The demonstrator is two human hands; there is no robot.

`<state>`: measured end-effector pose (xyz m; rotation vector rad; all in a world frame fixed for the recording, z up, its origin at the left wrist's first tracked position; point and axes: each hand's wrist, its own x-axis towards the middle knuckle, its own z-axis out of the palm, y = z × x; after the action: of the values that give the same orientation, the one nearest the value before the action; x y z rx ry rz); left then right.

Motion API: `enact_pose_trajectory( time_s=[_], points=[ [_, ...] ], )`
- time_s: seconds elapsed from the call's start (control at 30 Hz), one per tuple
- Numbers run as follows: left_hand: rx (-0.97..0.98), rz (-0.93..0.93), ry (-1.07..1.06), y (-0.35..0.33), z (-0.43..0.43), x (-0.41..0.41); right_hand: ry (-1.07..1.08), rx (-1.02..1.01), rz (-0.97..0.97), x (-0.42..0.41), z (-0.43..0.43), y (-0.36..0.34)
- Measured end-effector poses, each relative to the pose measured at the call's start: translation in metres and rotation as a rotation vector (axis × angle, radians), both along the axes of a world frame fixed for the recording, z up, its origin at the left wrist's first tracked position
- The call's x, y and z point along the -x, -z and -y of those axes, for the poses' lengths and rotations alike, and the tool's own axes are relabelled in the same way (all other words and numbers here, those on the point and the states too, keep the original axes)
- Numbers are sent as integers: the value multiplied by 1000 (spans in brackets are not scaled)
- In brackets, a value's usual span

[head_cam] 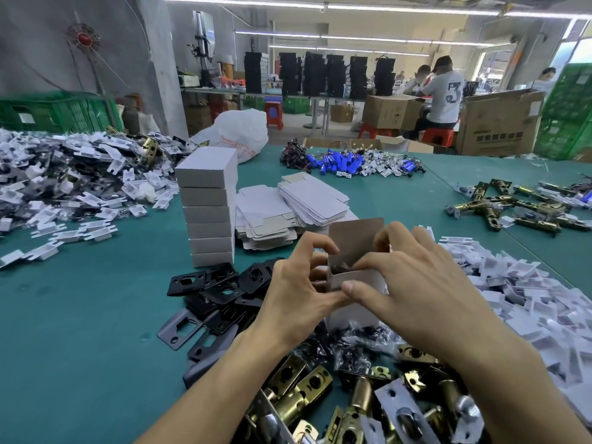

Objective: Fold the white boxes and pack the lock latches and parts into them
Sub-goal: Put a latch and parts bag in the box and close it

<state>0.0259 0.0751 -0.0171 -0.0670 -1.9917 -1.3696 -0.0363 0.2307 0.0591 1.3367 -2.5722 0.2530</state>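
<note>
Both my hands hold one small white box (355,248) upright over the green table (96,302), its top lid flap standing open. My left hand (298,290) grips its left side, fingers curled at the opening. My right hand (413,277) pinches the front flap with thumb and fingers; dark parts show inside the box. Brass lock latches (307,389) lie heaped just below my wrists. Black strike plates (217,286) are piled to the left. A stack of several folded white boxes (209,206) stands behind them, beside flat unfolded box blanks (288,209).
White plastic parts lie in heaps at the left (70,187) and at the right (525,293). Small bags of screws (355,344) sit under the box. More latches (512,206) lie far right, blue batteries (339,163) at the back. People work at distant tables.
</note>
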Motion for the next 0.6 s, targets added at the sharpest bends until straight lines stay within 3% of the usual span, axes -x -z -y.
enact_pose_trajectory(
  time_s=[0.13,0.3,0.6],
  points=[
    [30,3,-1,0,-1,1,50,-49,-22,-2,0,3],
    [-27,15,-17,0,1,0,-60,116,25,-3,4,3],
    [-9,-7,2,-1,-1,-1,-55,51,2,5,3,10]
  ],
)
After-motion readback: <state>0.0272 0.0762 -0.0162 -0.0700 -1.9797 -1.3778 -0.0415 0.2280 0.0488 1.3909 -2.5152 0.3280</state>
